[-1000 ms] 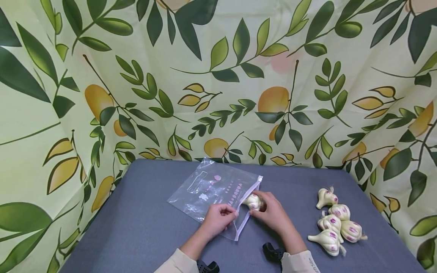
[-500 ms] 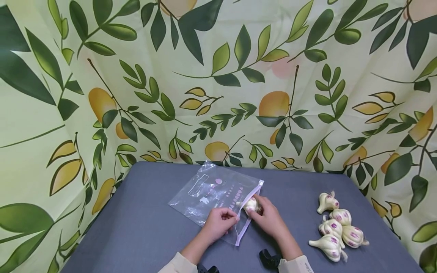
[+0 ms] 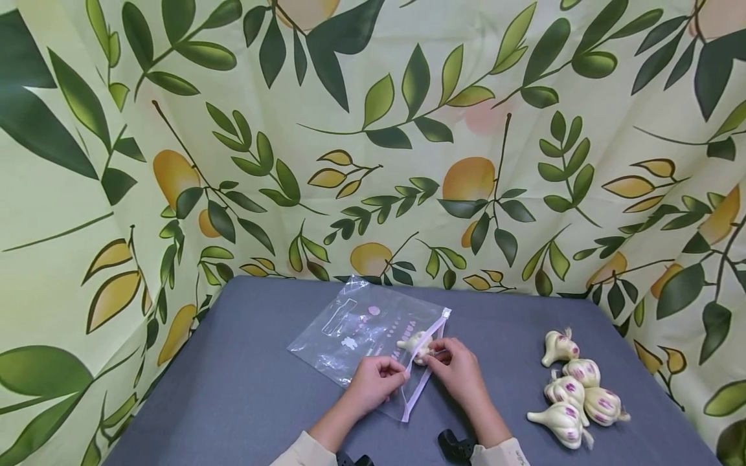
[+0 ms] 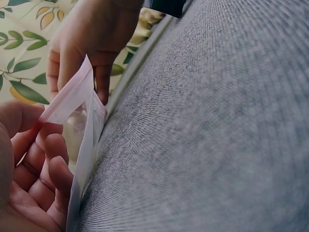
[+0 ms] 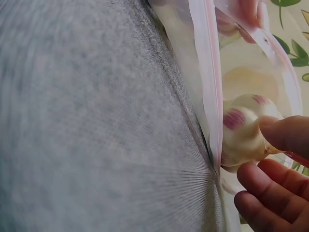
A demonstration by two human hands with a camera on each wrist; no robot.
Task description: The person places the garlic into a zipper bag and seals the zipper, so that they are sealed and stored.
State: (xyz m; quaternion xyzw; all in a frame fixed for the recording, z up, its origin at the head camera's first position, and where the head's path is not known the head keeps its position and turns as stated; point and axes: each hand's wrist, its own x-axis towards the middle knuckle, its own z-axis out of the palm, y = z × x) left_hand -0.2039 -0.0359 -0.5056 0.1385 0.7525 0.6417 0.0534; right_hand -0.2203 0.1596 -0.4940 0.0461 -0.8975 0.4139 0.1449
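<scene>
A clear zip bag [image 3: 361, 323] with pink print lies on the grey table, its mouth spread on the right. My left hand [image 3: 375, 382] pinches the upper lip of that mouth between thumb and fingers, as the left wrist view shows with the pink-edged strip [image 4: 67, 104]. Most of a white garlic bulb [image 3: 412, 343] with purple marks sits inside the mouth, stem end pointing into the bag. At its root end my right hand [image 3: 460, 369] holds it; in the right wrist view the thumb [image 5: 285, 133] presses on the bulb [image 5: 244, 128].
Several more garlic bulbs [image 3: 571, 391] lie grouped at the right of the table [image 3: 233, 369]. A leaf-and-fruit patterned cloth [image 3: 373, 162] hangs behind and along the sides. The bag's white slider [image 3: 446, 312] is at the far corner of its mouth.
My right hand has moved the garlic bulb leftward into the bag's mouth, and its fingers have drawn back to the root end. My left hand keeps its pinch on the lip.
</scene>
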